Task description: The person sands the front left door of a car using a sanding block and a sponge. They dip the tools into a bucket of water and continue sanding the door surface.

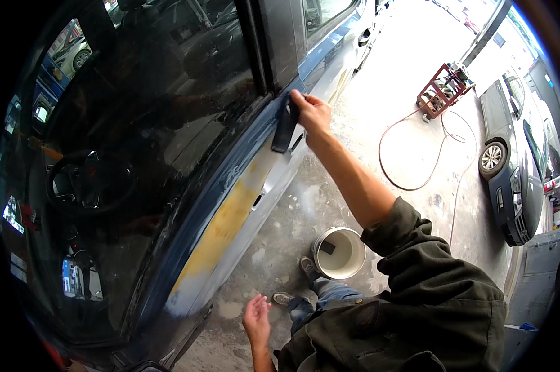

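My right hand (314, 115) reaches out to the car door (273, 170), just below the window's rear corner. Its fingers and thumb close around the upper end of a black sanding block (284, 131), long and flat, which lies against the door's upper edge. The underside of the block is hidden. Dark blue paint, a yellow filler patch (221, 226) and pale grey areas run along the door below the window. Lower down, my left hand (257, 319) hangs apart from the door with its fingers loosely spread and nothing in them.
A white bucket (339, 253) with a dark rectangular piece inside stands by my feet. A red wheeled cart (442, 91) trails a hose (382, 155) over the concrete floor. Another dark grey car (509, 164) is parked at the right. The window glass (137, 124) reflects the workshop.
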`<action>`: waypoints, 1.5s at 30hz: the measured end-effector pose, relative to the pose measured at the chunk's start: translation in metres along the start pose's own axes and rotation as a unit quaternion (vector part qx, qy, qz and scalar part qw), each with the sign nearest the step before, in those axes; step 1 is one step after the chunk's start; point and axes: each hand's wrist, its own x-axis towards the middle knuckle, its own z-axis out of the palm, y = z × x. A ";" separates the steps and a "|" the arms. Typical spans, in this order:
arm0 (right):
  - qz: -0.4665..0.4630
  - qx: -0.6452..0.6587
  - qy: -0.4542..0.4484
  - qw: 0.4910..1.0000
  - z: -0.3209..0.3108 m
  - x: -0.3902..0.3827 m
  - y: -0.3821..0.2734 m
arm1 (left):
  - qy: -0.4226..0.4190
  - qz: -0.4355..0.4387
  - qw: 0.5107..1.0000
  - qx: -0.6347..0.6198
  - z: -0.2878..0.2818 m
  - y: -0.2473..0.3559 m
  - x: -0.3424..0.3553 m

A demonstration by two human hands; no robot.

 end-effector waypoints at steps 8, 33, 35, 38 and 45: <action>-0.010 -0.057 0.088 0.994 0.000 0.044 -0.006 | 0.010 -0.001 1.000 0.000 -0.013 -0.008 -0.004; -0.043 -0.191 -0.084 0.977 0.095 -0.220 0.032 | -0.015 0.039 0.999 -0.032 -0.046 -0.030 -0.028; -0.049 -0.206 -0.102 0.972 0.106 -0.253 0.041 | -0.009 0.041 0.999 -0.031 -0.058 -0.040 -0.030; -0.027 -0.194 -0.139 0.971 0.125 -0.312 0.039 | -0.005 0.044 0.998 -0.049 -0.072 -0.047 -0.038; -0.082 -0.188 -0.192 0.960 0.172 -0.430 0.068 | 0.042 0.046 0.992 -0.113 -0.117 -0.075 -0.069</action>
